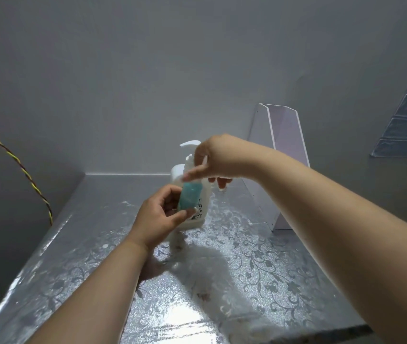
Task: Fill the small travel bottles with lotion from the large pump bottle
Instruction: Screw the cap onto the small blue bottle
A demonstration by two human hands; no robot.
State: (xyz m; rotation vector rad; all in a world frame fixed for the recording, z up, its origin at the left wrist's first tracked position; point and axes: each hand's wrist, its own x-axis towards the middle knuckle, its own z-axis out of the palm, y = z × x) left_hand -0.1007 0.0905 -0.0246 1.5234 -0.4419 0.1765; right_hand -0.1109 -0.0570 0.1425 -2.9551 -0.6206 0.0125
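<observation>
Mid-frame, a teal travel bottle (189, 196) is pinched in the left hand (159, 218) while its top is gripped by the right hand (216, 163), so uncapping probably comes before the pump bottle (203, 194) gets used.

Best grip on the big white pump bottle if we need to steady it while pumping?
Probably grip the pump bottle round its broad lower body, coming from the right: the left hand and teal travel bottle crowd its left front, and the right hand is at the pump head. It stands upright on the table, so a horizontal wrap suits.
</observation>
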